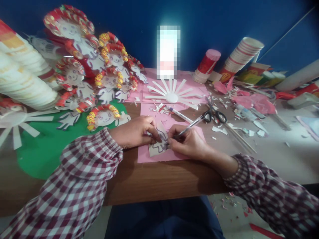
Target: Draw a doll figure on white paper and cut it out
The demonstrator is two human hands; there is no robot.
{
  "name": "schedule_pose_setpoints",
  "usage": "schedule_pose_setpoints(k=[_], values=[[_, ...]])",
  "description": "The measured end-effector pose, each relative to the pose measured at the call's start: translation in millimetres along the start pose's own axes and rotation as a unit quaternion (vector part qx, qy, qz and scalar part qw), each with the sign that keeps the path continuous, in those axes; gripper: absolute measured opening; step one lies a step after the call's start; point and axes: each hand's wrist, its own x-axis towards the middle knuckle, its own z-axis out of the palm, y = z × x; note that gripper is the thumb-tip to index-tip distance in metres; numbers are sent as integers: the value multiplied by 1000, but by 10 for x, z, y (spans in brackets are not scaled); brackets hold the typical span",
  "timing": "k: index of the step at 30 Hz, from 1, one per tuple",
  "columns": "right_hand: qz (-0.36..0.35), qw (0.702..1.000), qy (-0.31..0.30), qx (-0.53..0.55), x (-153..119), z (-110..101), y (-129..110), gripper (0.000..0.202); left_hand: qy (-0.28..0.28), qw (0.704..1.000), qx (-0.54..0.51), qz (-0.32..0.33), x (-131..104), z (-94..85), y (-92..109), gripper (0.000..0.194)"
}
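Observation:
A small pale paper piece (155, 150) with dark purple outlines lies over pink paper (147, 156) near the table's front edge. My left hand (136, 132) is closed on its upper left part, fingertips pressed to it. From the right, my right hand (188, 142) pinches its right edge. A silver pen (190, 127) rests between thumb and forefinger of that hand, slanting up to the right. Just beyond the pen lie black-handled scissors (214, 115). Behind the hands, a white paper cup cut into spread strips (171, 97) sits on pink sheets.
Paper dolls with red and yellow curled hair (107, 116) stand at the left, partly on green paper (50, 152). Stacked cups (22, 79) are far left, more cups (243, 53) back right. Scraps, sticks (240, 137) and pink crumpled paper (259, 103) litter the right.

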Motion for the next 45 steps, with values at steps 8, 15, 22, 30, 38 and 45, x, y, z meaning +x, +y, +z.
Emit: schedule_pose_setpoints(k=[8, 15, 22, 30, 38, 45], values=[[93, 942, 76, 312, 70, -62, 79, 23, 16, 1000, -12, 20, -4, -22, 1, 20], [113, 922, 50, 368, 59, -82, 40, 22, 162, 987, 10, -10, 43, 15, 15, 18], [116, 909, 49, 397, 61, -115, 45, 22, 261, 963, 36, -59, 31, 32, -67, 25], [105, 901, 81, 412, 101, -221, 70, 25, 214, 956, 123, -157, 5, -38, -75, 27], [114, 897, 81, 420, 102, -236, 73, 29, 170, 949, 184, -191, 45, -130, -24, 23], [112, 898, 73, 420, 85, -243, 51, 29, 139, 940, 148, -275, 31, -98, 61, 29]])
